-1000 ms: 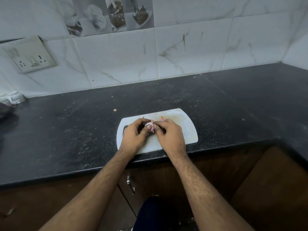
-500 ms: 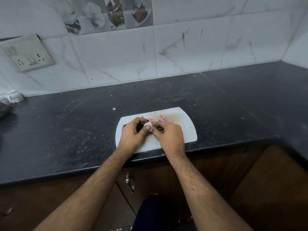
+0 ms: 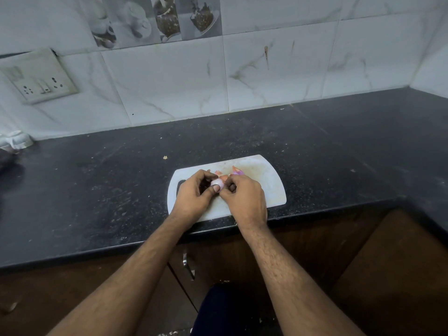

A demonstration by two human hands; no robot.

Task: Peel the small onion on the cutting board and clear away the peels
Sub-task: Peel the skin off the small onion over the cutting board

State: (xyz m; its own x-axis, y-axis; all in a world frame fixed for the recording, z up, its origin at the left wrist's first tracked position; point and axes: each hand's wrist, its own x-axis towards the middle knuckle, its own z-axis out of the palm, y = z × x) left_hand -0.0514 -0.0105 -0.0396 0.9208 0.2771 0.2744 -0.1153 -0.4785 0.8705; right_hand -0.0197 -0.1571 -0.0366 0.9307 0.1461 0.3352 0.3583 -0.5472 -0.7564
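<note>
A small pale pink onion (image 3: pixel 216 182) is pinched between the fingertips of both hands just above the white cutting board (image 3: pixel 264 183). My left hand (image 3: pixel 194 197) grips it from the left, thumb on its near side. My right hand (image 3: pixel 243 197) holds its right side with closed fingers. Orange and purple peel pieces (image 3: pixel 236 172) lie on the board just beyond my right hand. Most of the onion is hidden by my fingers.
The board lies at the front edge of a black stone counter (image 3: pixel 109 190). A small scrap (image 3: pixel 165 157) lies on the counter behind the board. A white object (image 3: pixel 14 140) sits at the far left by the tiled wall. A socket plate (image 3: pixel 38 77) is on the wall.
More of the onion's pale flesh shows between my fingers, and peel pieces have appeared on the board beyond my right hand. Both hands stay together over the board.
</note>
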